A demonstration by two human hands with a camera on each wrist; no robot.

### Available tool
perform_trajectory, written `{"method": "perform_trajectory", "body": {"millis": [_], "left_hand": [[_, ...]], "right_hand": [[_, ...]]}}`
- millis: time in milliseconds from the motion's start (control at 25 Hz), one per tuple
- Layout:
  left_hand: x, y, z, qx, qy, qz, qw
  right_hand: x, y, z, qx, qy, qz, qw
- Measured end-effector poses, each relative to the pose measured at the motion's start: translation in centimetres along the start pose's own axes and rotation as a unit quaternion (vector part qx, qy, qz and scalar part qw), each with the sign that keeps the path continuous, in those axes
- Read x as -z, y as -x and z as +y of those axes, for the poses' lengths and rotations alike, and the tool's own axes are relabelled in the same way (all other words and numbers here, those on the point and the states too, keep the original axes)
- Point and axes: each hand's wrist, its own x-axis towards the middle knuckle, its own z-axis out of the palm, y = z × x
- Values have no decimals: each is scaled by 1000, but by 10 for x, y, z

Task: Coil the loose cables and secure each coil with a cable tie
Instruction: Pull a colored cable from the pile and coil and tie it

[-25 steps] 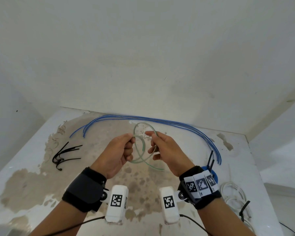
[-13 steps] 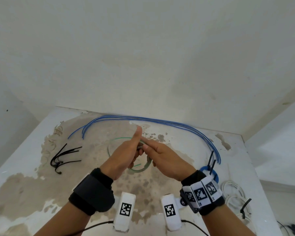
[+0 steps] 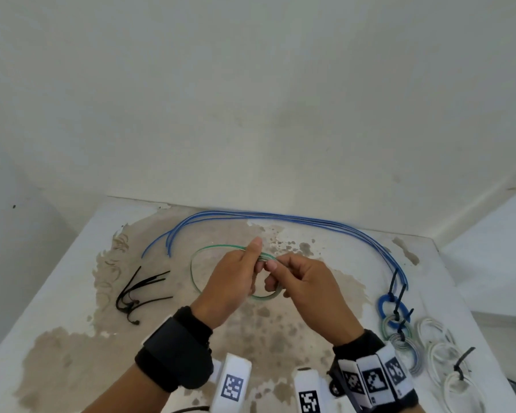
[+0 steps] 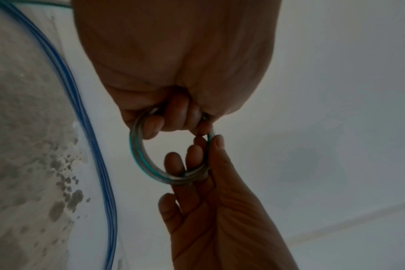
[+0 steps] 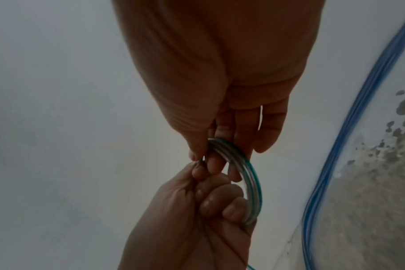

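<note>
While held above the stained white tabletop (image 3: 72,293), the small round coil of thin green-and-clear cable (image 4: 148,168) is pinched by both the left hand (image 3: 230,284) and right hand (image 3: 307,290); loose blue cables (image 3: 280,217) arc behind.

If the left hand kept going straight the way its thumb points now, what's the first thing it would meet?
Probably the loose blue cables along the table's far edge: the left hand, gripping the green cable coil, points its thumb that way. Depth is unclear; it may pass above them to the wall.
</note>
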Motion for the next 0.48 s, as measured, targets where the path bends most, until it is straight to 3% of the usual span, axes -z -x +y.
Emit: {"method": "perform_trajectory", "body": {"millis": [80,120,200,280,400,480], "left_hand": [[12,-2,-4,35,-15,-39,999],[21,-5,-6,56,-72,-63,994],[38,-7,-4,94,-206,-100,969],[56,-5,4,84,-318,-119,937],[71,2,16,7,-448,-42,893],[73,7,18,-24,-458,-6,889]], "right_hand": [[-10,0,-2,1,50,21,999],[-14,2,-2,-2,70,36,997],[-15,4,0,-7,98,39,994],[-18,7,3,-18,108,25,994],[-25,7,5,-18,104,11,994],[-25,6,5,-14,111,17,994]]}}
